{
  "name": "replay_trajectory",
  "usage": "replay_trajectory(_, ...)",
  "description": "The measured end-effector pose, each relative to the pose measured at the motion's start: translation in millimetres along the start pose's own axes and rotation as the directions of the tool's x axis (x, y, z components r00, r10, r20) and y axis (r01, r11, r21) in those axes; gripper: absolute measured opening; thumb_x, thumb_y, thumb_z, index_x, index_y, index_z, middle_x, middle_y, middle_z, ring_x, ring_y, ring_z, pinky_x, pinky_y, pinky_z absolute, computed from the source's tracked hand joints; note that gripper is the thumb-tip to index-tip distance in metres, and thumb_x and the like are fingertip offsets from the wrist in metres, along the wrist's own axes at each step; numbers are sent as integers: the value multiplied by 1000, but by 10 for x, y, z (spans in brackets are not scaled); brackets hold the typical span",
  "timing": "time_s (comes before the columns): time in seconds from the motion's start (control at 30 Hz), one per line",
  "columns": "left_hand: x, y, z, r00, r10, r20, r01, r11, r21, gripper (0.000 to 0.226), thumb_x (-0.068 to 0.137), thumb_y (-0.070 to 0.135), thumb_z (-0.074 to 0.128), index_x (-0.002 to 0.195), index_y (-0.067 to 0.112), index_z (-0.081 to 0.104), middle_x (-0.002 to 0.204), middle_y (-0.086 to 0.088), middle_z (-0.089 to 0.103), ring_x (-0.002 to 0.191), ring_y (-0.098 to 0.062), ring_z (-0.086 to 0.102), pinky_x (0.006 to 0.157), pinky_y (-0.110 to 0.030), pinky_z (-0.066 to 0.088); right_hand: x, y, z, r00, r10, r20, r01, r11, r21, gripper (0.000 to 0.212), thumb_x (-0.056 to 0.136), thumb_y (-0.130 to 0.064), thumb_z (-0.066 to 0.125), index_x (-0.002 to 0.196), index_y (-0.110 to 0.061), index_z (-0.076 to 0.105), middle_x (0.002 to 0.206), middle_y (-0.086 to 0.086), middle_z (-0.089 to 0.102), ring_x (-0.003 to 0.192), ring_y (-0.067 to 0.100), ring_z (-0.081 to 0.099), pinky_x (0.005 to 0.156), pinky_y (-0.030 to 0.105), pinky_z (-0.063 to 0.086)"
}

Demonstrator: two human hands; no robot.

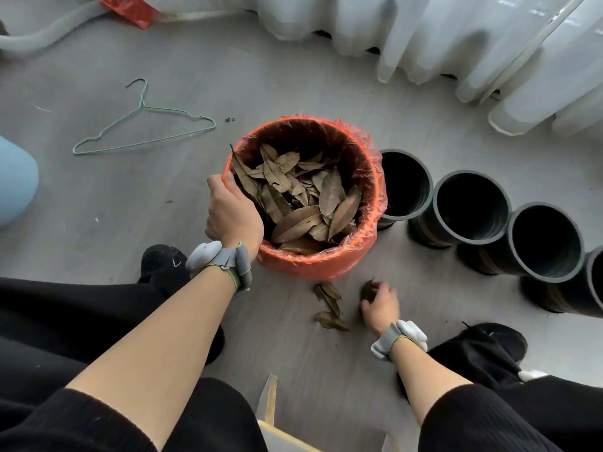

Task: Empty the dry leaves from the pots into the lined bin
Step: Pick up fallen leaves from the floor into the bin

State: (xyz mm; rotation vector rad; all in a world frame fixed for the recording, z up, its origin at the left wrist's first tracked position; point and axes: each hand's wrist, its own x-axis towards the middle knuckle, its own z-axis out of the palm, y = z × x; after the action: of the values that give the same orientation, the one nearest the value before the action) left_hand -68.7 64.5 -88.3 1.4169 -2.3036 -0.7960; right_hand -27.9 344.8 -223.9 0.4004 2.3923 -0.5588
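The bin (313, 265), lined with an orange-red plastic bag, stands on the floor in the middle and holds a heap of dry brown leaves (303, 197). My left hand (233, 212) grips the bin's left rim, fingers curled over the edge. On the floor in front of the bin my right hand (380, 306) pinches a dry leaf. Several loose leaves (328, 305) lie just left of it. A row of dark pots (473, 207) stands to the right of the bin, and their insides look dark and bare.
A green wire hanger (143, 125) lies on the grey floor at the back left. White curtains (424, 37) hang along the back. My black shoes (163, 265) and knees flank the bin. A pale wooden piece (270, 402) sits at the bottom edge.
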Motion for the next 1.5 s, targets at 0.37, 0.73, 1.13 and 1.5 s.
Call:
replay_trajectory(0.37,15,39,-42,1000,-5,28,5,1000,8,36,104,43,19,107,16,44,90,-5,63,79,-35,58,62,-37,33,-86,-324,245,762,-543,353,638,540,-548,104,63,-69,63,146,-20,25,137,9,36,118,32,40,86,42,47)
replay_trajectory(0.73,22,15,-36,1000,-7,16,7,1000,9,35,104,42,20,106,17,44,83,4,54,68,-23,46,60,-36,31,-178,-411,452,690,-621,372,677,371,-635,40,87,-13,45,127,-14,48,142,15,37,118,37,43,68,38,44)
replay_trajectory(1.13,38,2,-10,1000,-4,10,4,1000,31,36,104,42,20,106,15,44,86,-2,60,78,-35,57,62,-36,32,-45,-266,370,822,-503,269,570,745,-348,32,83,-11,62,114,-5,60,121,16,46,106,35,50,80,38,48)
replay_trajectory(1.5,78,-90,-30,1000,15,15,-16,999,37,37,104,41,20,109,13,44,97,-13,65,83,-41,58,62,-39,31,-298,80,-153,978,-203,-45,205,978,49,14,78,-14,70,90,-7,69,96,11,58,90,27,59,72,24,35)
